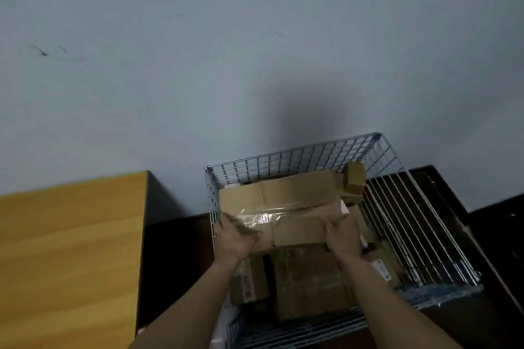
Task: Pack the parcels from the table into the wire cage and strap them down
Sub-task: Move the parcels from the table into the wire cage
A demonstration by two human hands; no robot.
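A flat brown cardboard parcel (286,201) with clear tape across it is held over the open wire cage (289,160). My left hand (241,238) grips its near left edge and my right hand (344,238) grips its near right edge. Beneath it in the cage lie several more cardboard parcels (309,286), partly hidden by my arms. A small brown box (354,178) sits at the cage's far right corner.
A yellow wooden table (71,249) stands to the left of the cage, with a dark gap between them. The cage's right side panel (405,224) leans outward. A pale blue wall (255,51) rises directly behind. The floor is dark.
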